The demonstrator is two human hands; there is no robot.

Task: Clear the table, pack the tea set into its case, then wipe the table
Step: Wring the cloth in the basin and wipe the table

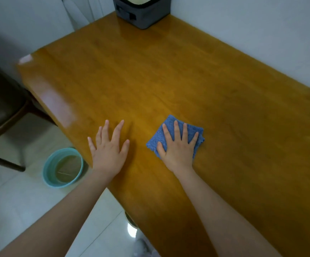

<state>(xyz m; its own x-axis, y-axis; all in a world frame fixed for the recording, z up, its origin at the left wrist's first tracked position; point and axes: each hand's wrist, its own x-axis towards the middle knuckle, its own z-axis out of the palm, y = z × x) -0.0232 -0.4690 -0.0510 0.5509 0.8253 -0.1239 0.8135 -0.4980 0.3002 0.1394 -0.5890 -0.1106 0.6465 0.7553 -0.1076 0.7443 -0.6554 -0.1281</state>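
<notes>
A folded blue cloth [170, 121] lies on the orange wooden table [150, 75] near its front edge. My right hand [178, 147] presses flat on the cloth with its fingers spread and straight. To its left, my left hand [109, 147] rests flat on the bare wood, fingers spread, holding nothing. The grey tea set case [143, 13] stands at the far end of the table by the wall, its lid shut.
A white wall [261, 34] runs along the table's right side. On the tiled floor left of the table stands a teal basin [49, 168] with murky water. A dark chair [0, 108] stands at the left edge.
</notes>
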